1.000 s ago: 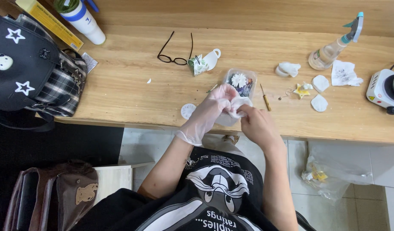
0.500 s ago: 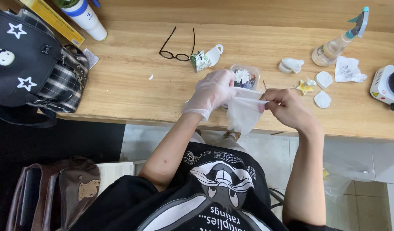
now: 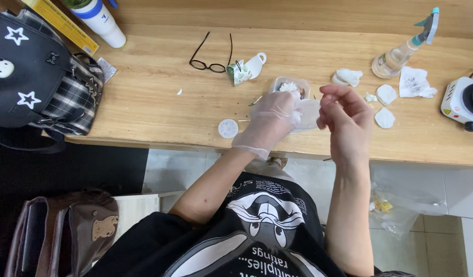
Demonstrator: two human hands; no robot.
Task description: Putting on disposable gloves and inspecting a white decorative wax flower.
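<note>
My left hand wears a thin clear plastic glove and hovers over the front part of the wooden table. It holds a second clear glove by one end. My bare right hand is just to the right, fingers curled and pinching the other end of that glove. Right behind my hands sits a small clear tray with a white flower-shaped piece in it. A small round white disc lies to the left of my left hand.
Black glasses and a small white cup lie at the middle back. A spray bottle, crumpled tissue, white pads and a white hotplate are at the right. A black bag covers the left end.
My hands parted, stretching the loose glove between them, then came back together. My right hand rose and now pinches the glove close to my left hand.
</note>
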